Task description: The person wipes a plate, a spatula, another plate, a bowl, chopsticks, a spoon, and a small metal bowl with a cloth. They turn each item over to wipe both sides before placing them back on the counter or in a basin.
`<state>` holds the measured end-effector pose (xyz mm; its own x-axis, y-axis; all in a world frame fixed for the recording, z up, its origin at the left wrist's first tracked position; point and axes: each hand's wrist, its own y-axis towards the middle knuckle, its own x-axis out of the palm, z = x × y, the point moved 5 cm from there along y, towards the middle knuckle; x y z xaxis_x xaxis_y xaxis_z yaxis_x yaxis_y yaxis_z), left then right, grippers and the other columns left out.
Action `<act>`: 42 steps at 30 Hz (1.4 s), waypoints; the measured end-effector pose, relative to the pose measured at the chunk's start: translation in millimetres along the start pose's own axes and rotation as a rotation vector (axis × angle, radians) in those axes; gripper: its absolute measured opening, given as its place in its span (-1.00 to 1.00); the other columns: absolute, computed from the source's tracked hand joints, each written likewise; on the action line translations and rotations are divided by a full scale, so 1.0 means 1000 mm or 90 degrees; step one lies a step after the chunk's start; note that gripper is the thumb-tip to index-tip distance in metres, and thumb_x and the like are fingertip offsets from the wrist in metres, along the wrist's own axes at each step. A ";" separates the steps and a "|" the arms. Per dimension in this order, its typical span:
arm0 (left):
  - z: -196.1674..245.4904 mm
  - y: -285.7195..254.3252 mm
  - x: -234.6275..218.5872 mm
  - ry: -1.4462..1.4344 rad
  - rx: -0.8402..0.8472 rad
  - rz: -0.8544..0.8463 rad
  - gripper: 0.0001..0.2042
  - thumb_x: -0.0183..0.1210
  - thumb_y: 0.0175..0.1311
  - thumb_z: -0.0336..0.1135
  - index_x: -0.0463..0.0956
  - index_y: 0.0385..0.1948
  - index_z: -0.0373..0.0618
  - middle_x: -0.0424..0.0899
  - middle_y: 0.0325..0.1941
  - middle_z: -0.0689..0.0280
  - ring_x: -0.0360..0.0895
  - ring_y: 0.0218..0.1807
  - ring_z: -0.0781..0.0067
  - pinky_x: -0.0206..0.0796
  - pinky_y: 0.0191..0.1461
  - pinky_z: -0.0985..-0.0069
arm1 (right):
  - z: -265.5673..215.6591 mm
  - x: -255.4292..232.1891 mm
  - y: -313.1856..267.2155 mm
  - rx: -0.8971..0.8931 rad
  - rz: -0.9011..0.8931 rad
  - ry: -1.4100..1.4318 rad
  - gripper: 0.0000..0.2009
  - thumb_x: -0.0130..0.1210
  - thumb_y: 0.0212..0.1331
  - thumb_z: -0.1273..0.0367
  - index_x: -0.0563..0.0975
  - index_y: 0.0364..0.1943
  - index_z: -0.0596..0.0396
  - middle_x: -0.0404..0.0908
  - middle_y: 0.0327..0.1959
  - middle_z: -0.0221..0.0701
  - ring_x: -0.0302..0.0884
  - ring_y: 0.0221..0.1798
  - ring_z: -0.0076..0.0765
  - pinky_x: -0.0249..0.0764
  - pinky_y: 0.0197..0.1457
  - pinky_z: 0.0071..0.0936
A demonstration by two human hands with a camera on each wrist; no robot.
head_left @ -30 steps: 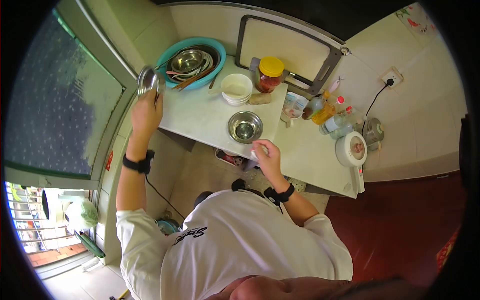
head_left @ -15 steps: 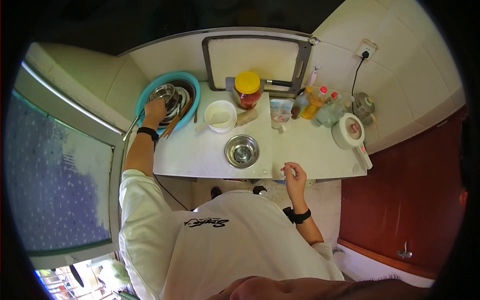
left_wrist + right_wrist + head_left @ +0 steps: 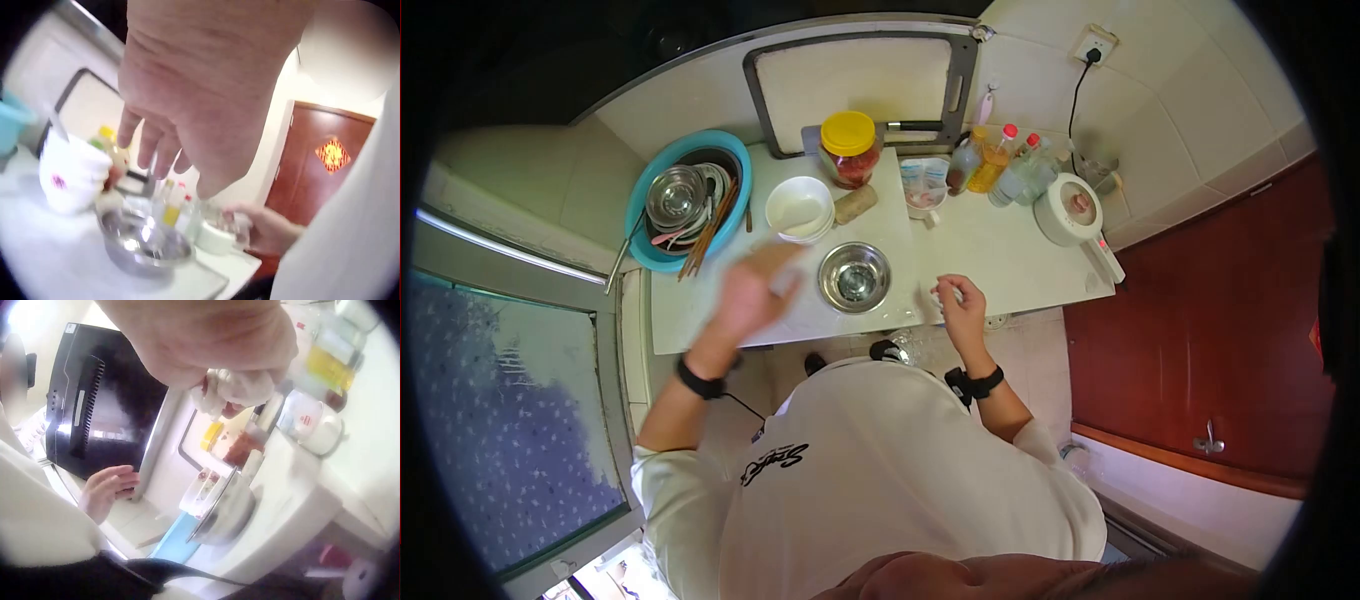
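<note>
My left hand (image 3: 752, 290), blurred, hangs over the white table with nothing in it; in the left wrist view its fingers (image 3: 150, 140) are loosely extended. To its right, a shiny steel bowl (image 3: 854, 278) stands on the table. My right hand (image 3: 962, 302) is past that bowl, near the table's front edge. Its curled fingers hold a crumpled white tissue (image 3: 240, 387), mostly covered by the hand in the head view. Another steel bowl (image 3: 675, 197) sits among dishes and chopsticks in the blue basin (image 3: 741, 160) at the back left.
Behind the steel bowl are stacked white bowls (image 3: 798, 200) and a yellow-lidded jar (image 3: 850, 150). A cutting board (image 3: 850, 85) leans on the wall. Bottles (image 3: 990, 165), a white measuring cup (image 3: 926, 195) and a white electric pot (image 3: 1068, 210) stand to the right.
My left hand put the steel bowl it carried into the blue basin, let go and came back rightward over the table. The right hand keeps its hold on the tissue. The head view has shifted.
</note>
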<state>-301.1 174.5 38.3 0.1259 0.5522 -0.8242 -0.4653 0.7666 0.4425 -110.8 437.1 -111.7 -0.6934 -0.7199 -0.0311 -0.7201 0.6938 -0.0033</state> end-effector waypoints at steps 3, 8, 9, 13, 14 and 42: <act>0.055 -0.022 0.083 0.091 0.138 -0.086 -0.64 0.31 0.07 -0.28 0.59 -0.07 -0.14 0.70 -0.12 0.20 0.63 0.02 0.19 0.39 0.22 0.16 | -0.010 0.010 0.005 0.006 -0.040 0.029 -0.87 0.12 0.33 0.42 0.60 -0.19 0.23 0.67 -0.38 -0.42 0.55 -0.31 -0.63 0.47 -0.23 -0.63; 0.030 -0.049 0.146 0.138 0.103 -0.133 -0.81 0.15 0.09 -0.32 0.56 -0.25 -0.09 0.67 -0.25 0.26 0.62 -0.14 0.25 0.37 0.20 0.13 | -0.012 0.001 0.017 -0.015 -0.102 0.040 -0.87 0.12 0.33 0.43 0.60 -0.20 0.23 0.67 -0.39 -0.41 0.58 -0.31 -0.60 0.49 -0.21 -0.60; 0.029 -0.050 0.147 0.132 0.074 -0.155 -0.87 0.11 0.09 -0.34 0.55 -0.33 -0.05 0.66 -0.31 0.29 0.62 -0.21 0.26 0.40 0.15 0.18 | -0.007 -0.002 0.019 -0.023 -0.107 0.042 -0.86 0.12 0.33 0.41 0.60 -0.19 0.21 0.67 -0.39 -0.44 0.52 -0.37 -0.65 0.42 -0.32 -0.65; 0.027 -0.046 0.152 0.146 -0.008 -0.211 -0.95 0.15 0.10 -0.32 0.56 -0.43 -0.02 0.65 -0.41 0.33 0.62 -0.30 0.28 0.41 0.02 0.27 | 0.006 -0.013 0.022 0.006 -0.139 0.055 -0.85 0.12 0.34 0.38 0.60 -0.19 0.17 0.67 -0.40 -0.47 0.46 -0.44 -0.70 0.35 -0.44 -0.69; 0.030 -0.043 0.151 0.144 0.004 -0.198 -0.95 0.18 0.11 -0.31 0.56 -0.48 -0.01 0.64 -0.46 0.34 0.61 -0.33 0.29 0.41 -0.04 0.30 | 0.006 -0.015 0.022 0.013 -0.149 0.055 -0.85 0.12 0.34 0.38 0.60 -0.19 0.17 0.67 -0.40 -0.47 0.46 -0.44 -0.70 0.35 -0.44 -0.69; 0.056 -0.032 0.140 0.028 -0.155 -0.176 -0.83 0.18 0.25 -0.22 0.70 -0.37 -0.04 0.70 -0.44 0.17 0.64 -0.38 0.06 0.47 -0.28 0.20 | 0.040 0.081 -0.013 0.208 -0.242 0.184 -0.87 0.21 0.24 0.38 0.63 -0.27 0.15 0.64 -0.40 -0.52 0.41 -0.53 -0.71 0.29 -0.51 -0.69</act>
<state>-220.0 246.0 -71.8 0.2403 0.3159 -0.9178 -0.6150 0.7811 0.1079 -157.1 370.5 -153.8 -0.3985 -0.8643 0.3070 -0.9072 0.3221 -0.2706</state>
